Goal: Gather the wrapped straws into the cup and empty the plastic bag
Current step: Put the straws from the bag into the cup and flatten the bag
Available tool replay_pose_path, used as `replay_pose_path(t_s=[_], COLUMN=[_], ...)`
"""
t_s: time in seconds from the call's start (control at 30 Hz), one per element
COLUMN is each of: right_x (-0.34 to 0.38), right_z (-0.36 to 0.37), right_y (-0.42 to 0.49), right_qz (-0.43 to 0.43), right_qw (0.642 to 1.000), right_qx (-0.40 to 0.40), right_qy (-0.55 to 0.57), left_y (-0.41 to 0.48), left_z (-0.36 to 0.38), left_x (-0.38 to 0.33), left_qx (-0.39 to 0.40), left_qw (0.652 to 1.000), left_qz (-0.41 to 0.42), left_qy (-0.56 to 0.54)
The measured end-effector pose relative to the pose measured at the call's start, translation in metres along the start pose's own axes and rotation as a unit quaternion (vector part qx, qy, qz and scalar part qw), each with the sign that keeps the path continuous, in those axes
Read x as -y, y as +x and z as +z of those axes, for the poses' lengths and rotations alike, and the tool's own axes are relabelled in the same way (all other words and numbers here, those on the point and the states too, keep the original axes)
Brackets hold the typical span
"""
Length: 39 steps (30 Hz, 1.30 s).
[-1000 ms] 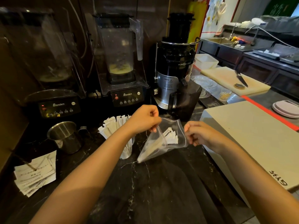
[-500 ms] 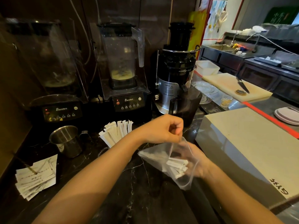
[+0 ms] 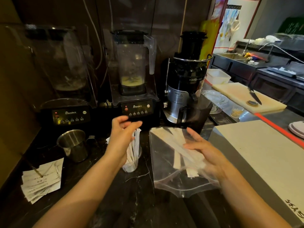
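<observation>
A clear cup (image 3: 133, 165) stands on the dark marble counter with several wrapped straws (image 3: 136, 145) upright in it. My left hand (image 3: 122, 134) hovers over the cup's straws with its fingers spread, partly hiding them. To the right, a clear plastic bag (image 3: 164, 171) is held up above the counter, mouth toward me. More wrapped straws (image 3: 172, 142) lie inside it, pointing up and left. My right hand (image 3: 203, 153) reaches into the bag, fingers lying along those straws and gripping them through blurred plastic.
A steel jug (image 3: 74, 145) and a pile of receipts (image 3: 42, 183) sit at the left. Two blenders (image 3: 136, 96) and a black juicer (image 3: 185, 89) line the back. A grey slab (image 3: 256, 155) borders the right. A cutting board with a knife (image 3: 254, 96) lies beyond.
My left hand let go of the bag and moved left over the cup, opening. My right hand went deeper into the bag and lifted it, so the straws point up and left.
</observation>
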State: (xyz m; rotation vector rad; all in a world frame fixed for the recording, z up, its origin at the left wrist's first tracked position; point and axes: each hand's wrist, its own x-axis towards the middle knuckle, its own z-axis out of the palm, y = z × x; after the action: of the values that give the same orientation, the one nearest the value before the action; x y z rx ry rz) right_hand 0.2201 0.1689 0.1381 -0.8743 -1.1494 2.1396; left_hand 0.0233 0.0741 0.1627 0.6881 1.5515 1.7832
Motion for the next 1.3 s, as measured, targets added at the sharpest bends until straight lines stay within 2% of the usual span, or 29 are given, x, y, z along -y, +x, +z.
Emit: replay_pose_path(t_s=[0.07,0.17,0.23,0.33,0.5,0.77,0.9,1.07,1.3], right_x=[0.010,0.021,0.023,0.020,0.023,0.023,0.015,0.004,-0.009], right_z=[0.009,0.031,0.044,0.060,0.092,0.127,0.131,0.128,0.122], right_y=[0.005,0.014,0.025,0.044,0.073,0.110,0.119,0.122,0.126], right_qz=[-0.009,-0.018,-0.018,-0.004,-0.009,-0.127,-0.190,-0.231,-0.217], right_qw=[1.000,0.999,0.999,0.997,0.990,0.968,0.945,0.937,0.939], right_qx=[0.005,0.024,0.031,0.053,0.077,0.076,0.077,0.109,0.131], right_qy=[-0.016,-0.016,-0.024,-0.052,-0.115,-0.203,-0.255,-0.239,-0.230], left_y=[-0.001,-0.001,0.006,0.022,0.051,0.075,0.080,0.081,0.081], left_z=[-0.007,-0.007,-0.005,-0.005,-0.021,-0.043,-0.054,-0.060,-0.069], left_x=[0.009,0.020,0.023,0.016,-0.007,-0.019,-0.012,0.001,0.012], left_qx=[0.069,0.227,0.283,0.309,0.239,0.155,0.144,0.134,0.139], left_qw=[0.990,0.941,0.923,0.922,0.958,0.987,0.989,0.990,0.989], left_qz=[-0.111,-0.233,-0.237,-0.198,-0.131,-0.043,0.001,0.049,0.048], left_qy=[-0.045,-0.088,-0.110,-0.120,-0.084,-0.021,-0.017,-0.015,-0.018])
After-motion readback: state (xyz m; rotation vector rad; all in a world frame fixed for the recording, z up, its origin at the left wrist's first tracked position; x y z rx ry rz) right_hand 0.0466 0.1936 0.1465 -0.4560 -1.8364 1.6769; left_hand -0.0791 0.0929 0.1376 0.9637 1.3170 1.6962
